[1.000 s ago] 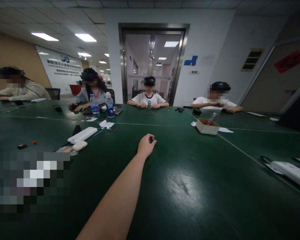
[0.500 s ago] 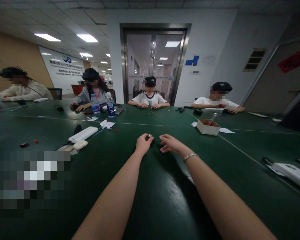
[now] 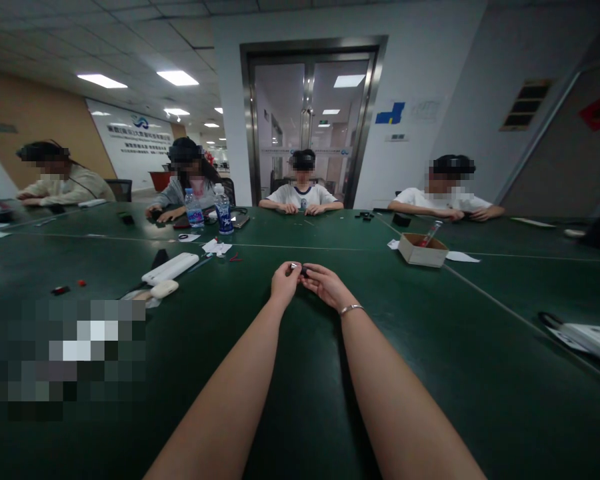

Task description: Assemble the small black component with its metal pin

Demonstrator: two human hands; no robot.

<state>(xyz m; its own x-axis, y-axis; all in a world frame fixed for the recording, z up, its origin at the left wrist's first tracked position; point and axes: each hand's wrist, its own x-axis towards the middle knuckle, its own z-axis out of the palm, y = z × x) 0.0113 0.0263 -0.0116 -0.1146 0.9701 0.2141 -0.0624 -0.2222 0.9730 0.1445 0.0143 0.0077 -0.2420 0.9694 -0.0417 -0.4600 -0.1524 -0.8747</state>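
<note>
Your left hand (image 3: 283,288) and right hand (image 3: 330,287) meet on a small dark piece (image 3: 305,271) over the desk (image 3: 310,373).
Your left fingertips pinch it, a shiny bit (image 3: 294,266) showing there, while your right fingers grip the dark side, probably so each steadies an end; whether it is one part or two, I cannot tell. Half a second ago, your right hand stood apart from it.
</note>
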